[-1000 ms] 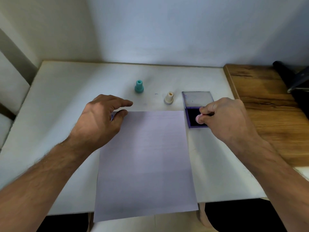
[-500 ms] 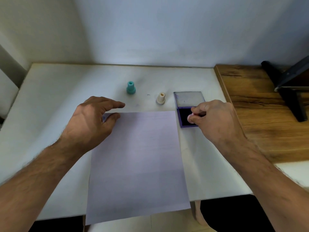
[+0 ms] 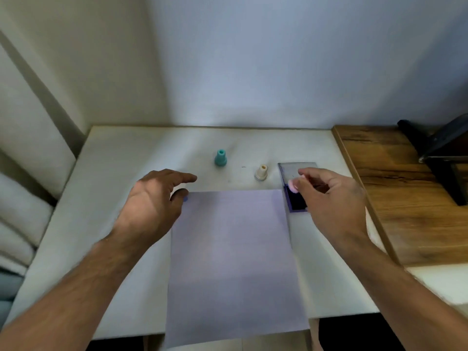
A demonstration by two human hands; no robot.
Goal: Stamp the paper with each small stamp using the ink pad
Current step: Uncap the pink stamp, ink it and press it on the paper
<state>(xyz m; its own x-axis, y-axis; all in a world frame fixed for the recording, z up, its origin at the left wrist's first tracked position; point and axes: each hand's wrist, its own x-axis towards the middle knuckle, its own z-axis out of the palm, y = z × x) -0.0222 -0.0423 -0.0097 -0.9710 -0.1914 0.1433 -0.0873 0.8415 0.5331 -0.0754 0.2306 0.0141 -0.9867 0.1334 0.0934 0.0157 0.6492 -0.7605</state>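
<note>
A white table (image 3: 106,224) stands against a pale wall, a wooden top (image 3: 405,198) adjoining its right edge. The left hand (image 3: 152,206), grip loose and wide, rests at the lilac paper sheet's (image 3: 233,262) far-left corner. Two stamps stand beyond: one teal plastic (image 3: 220,158), one cream (image 3: 261,172). The right hand (image 3: 331,198) pinches a third, pink stamp (image 3: 293,185) above the one open purple ink pad (image 3: 295,201).

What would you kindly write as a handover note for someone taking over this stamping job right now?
Right hand: pinches the pink stamp above the open ink pad.
Left hand: open at the paper's top left corner; a small blue thing peeks out under it.
Teal stamp and cream stamp stand behind the paper.
Done: no marks visible on the paper.
Left: stamp with every stamp.
</note>
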